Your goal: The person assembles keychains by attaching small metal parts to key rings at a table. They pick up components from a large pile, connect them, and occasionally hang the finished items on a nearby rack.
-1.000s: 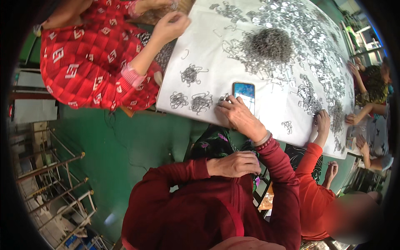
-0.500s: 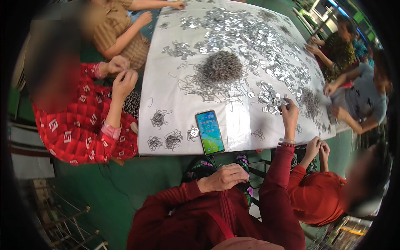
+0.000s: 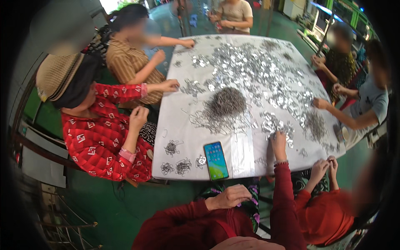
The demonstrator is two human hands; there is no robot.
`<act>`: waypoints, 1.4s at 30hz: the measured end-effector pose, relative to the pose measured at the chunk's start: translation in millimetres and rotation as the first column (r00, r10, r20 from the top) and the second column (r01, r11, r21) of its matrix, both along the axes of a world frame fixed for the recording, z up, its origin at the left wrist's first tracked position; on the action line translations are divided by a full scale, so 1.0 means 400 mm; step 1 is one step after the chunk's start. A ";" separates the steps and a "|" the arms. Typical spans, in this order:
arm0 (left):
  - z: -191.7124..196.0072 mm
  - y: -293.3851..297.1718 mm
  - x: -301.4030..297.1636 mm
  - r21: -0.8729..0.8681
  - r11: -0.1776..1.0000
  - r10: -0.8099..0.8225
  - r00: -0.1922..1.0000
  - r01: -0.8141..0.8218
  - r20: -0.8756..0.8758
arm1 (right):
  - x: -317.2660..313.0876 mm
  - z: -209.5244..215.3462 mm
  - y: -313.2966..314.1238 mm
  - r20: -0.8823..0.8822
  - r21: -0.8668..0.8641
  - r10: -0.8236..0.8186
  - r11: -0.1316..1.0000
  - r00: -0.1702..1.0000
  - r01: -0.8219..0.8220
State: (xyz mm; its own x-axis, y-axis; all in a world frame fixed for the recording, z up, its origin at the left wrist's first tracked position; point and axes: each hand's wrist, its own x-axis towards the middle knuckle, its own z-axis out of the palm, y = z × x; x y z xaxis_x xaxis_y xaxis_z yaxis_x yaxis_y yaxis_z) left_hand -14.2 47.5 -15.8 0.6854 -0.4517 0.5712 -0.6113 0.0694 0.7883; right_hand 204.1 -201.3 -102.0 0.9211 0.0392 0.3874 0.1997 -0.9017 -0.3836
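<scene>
Two hands apart: my right hand (image 3: pixel 278 141) has reached out from beside the phone (image 3: pixel 216 160) a second ago to the shiny metal pieces (image 3: pixel 275 125), fingers spread on them, nothing gripped yet. My left hand (image 3: pixel 228 196) rests loosely closed in my lap, empty as far as I can tell. Wire heap (image 3: pixel 227 102) sits mid-table; neighbour's hands (image 3: pixel 324 166) crowd my right side.

A white-covered table (image 3: pixel 175 125) carries a dark heap of wire bits (image 3: pixel 227 102) beyond the right hand's fingers (image 3: pixel 278 139), shiny metal pieces (image 3: pixel 266 68) (spread widely) under and past them, and a phone (image 3: pixel 216 160) to their left.
</scene>
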 end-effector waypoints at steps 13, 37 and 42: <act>-0.022 0.010 -0.047 0.047 0.994 0.099 0.993 -0.102 0.062 | -0.056 -0.006 -0.055 -0.063 0.035 0.199 0.980 0.978 -0.197; -0.029 -0.040 0.001 0.057 0.995 0.072 0.996 -0.076 0.058 | -0.213 -0.002 -0.066 -0.260 0.962 0.132 -0.053 0.957 0.269; -0.028 -0.051 0.007 0.076 0.995 0.057 0.995 -0.063 0.078 | -0.244 0.003 -0.068 -0.184 0.840 0.123 -0.496 0.975 0.221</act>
